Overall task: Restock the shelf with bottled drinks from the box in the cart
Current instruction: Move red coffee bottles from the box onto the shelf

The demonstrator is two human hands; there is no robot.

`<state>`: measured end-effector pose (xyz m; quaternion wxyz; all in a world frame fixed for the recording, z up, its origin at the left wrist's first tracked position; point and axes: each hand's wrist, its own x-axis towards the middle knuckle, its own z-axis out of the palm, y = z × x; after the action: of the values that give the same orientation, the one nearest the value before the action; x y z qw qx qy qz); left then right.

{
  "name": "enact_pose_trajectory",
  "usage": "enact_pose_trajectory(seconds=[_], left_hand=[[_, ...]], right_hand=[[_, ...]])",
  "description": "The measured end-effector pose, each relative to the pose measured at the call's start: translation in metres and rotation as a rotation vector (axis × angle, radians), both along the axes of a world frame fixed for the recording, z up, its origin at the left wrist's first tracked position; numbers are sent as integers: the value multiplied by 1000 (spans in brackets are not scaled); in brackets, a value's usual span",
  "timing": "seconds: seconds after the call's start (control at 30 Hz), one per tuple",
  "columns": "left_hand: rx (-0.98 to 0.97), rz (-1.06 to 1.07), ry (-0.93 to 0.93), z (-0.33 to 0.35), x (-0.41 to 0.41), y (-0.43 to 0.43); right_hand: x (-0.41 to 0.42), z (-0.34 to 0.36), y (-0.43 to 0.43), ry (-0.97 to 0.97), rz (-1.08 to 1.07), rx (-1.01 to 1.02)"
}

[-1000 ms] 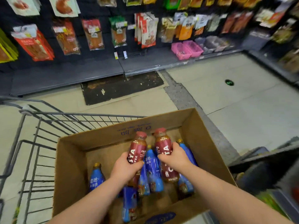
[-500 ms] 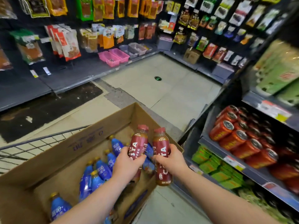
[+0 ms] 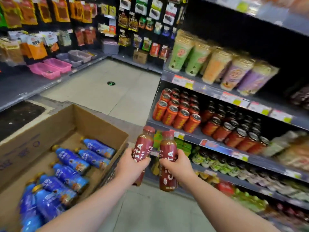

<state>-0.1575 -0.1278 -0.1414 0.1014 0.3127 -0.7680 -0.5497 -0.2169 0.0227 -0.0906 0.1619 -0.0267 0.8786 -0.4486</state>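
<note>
My left hand [image 3: 132,166] grips a dark red coffee bottle [image 3: 144,144] upright. My right hand [image 3: 175,166] grips a second dark red coffee bottle [image 3: 168,148] beside it. Both bottles hang in the air between the cardboard box [image 3: 93,121] on the left and the drinks shelf [image 3: 222,146] on the right. Several blue bottles [image 3: 70,164] lie on their sides inside the box. The cart under the box is hidden.
The shelf rows hold red cans [image 3: 177,113], dark-lidded red jars [image 3: 234,131], tall cups [image 3: 215,66] above and green packs [image 3: 210,163] below. Snack bags hang on the far wall above pink bins [image 3: 50,67]. Bare floor [image 3: 117,91] lies ahead.
Both hands lifted the two red bottles out of the box and carried them right, toward the drinks shelf. My view swung right from the box to the shelf.
</note>
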Motion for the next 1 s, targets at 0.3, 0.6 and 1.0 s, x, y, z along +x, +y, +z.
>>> enact_pose_trajectory(seconds=[0.3,0.6,1.0], left_hand=[[67,-259,91,43,18,232],[56,-560,153,83,26,419],[53,-670,237,115,-72,507]], right_hand=[[62,38,242,108,-258,-67],[112,75,422,205,-531,-118],[36,99,510,285,-606,-148]])
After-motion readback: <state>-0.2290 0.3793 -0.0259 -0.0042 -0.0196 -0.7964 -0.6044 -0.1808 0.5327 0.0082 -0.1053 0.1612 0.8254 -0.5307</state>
